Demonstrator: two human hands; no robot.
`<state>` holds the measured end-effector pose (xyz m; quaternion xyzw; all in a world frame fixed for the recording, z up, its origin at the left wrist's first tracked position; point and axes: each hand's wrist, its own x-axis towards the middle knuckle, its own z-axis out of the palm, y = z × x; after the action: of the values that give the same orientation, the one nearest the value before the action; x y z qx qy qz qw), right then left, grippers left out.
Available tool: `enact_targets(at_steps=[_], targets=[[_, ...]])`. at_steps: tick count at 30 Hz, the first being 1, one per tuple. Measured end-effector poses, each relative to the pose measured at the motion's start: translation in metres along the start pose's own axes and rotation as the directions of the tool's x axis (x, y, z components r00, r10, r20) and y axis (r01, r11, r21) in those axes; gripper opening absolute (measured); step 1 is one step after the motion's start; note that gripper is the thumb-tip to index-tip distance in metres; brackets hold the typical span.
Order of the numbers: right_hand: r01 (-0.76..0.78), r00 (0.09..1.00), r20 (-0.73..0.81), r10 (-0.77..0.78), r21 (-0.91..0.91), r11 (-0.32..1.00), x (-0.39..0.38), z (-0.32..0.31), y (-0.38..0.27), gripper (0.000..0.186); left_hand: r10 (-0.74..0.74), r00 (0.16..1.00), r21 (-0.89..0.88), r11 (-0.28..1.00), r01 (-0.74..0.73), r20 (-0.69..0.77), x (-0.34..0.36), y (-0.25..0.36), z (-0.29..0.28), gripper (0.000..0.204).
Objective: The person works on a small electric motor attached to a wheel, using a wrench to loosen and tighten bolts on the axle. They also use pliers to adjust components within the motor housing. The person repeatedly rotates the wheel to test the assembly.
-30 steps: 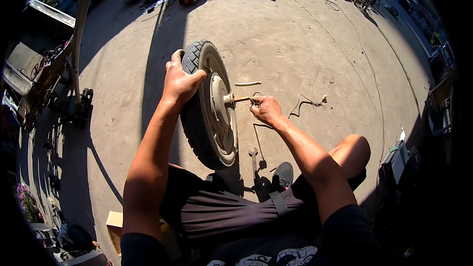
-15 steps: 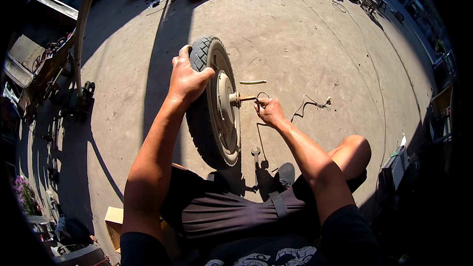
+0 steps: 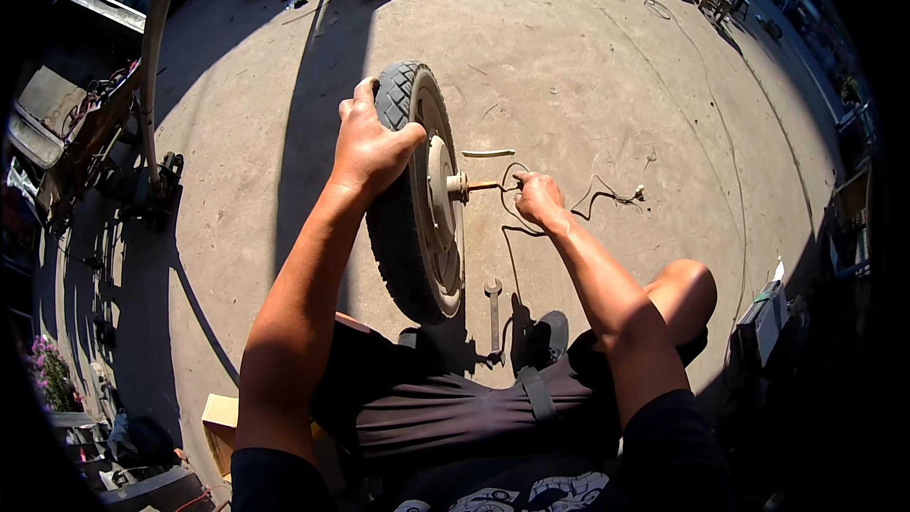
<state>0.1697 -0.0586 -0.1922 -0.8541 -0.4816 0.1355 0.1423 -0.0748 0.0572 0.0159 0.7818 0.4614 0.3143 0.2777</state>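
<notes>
A hub-motor wheel [image 3: 395,251] with a black treaded tire stands on its edge on the concrete, a little left of centre. My left hand [image 3: 373,144] is closed over the top of the tire, thumb on the near side and fingers across the tread. From the hub's right side juts a rusty axle [image 3: 482,186]. Just beyond its end, my right hand [image 3: 540,201] pinches a thin dark cable [image 3: 508,229] that loops around the fingers. The cable's far part lies on the ground and ends in a pale connector [image 3: 639,193].
An open-end wrench [image 3: 494,311] lies between the wheel and my right shoe [image 3: 548,337]. A pale thin strip [image 3: 488,153] rests beyond the axle. A cardboard box [image 3: 221,422] sits at lower left, a curved post [image 3: 154,76] farther left. Low stools [image 3: 713,6] stand at far right.
My right hand has moved right, away from the axle's end, and more of the cable loop shows. The wheel's top has shifted slightly right with my left hand still on it.
</notes>
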Motion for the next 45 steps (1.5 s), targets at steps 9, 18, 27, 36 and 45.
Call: enact_targets(at_steps=[9,18,27,36,45], targets=[[0.225,0.973,-0.126,-0.191,0.369,0.902,-0.010,-0.040,-0.042,0.031,-0.026,0.999,-0.034,0.999,0.028,0.031,0.008,-0.010,0.000,0.086],[0.355,0.927,-0.043,-0.373,0.424,0.833,0.014,-0.010,-0.053,0.030,0.019,1.000,-0.036,0.999,-0.019,0.009,0.010,-0.016,0.002,0.086],[0.258,0.959,-0.032,-0.280,0.499,0.827,0.018,-0.002,-0.063,0.029,0.018,1.000,-0.028,0.999,-0.018,0.003,0.014,-0.024,0.003,0.084],[0.321,0.947,-0.130,-0.294,0.459,0.829,0.018,-0.003,-0.071,0.032,0.012,1.000,-0.049,0.999,-0.011,0.014,0.011,-0.017,0.003,0.087],[0.471,0.880,-0.260,-0.398,0.363,0.804,0.019,0.010,-0.065,0.032,0.004,1.000,-0.030,1.000,-0.003,0.018,0.010,-0.013,0.001,0.089]])
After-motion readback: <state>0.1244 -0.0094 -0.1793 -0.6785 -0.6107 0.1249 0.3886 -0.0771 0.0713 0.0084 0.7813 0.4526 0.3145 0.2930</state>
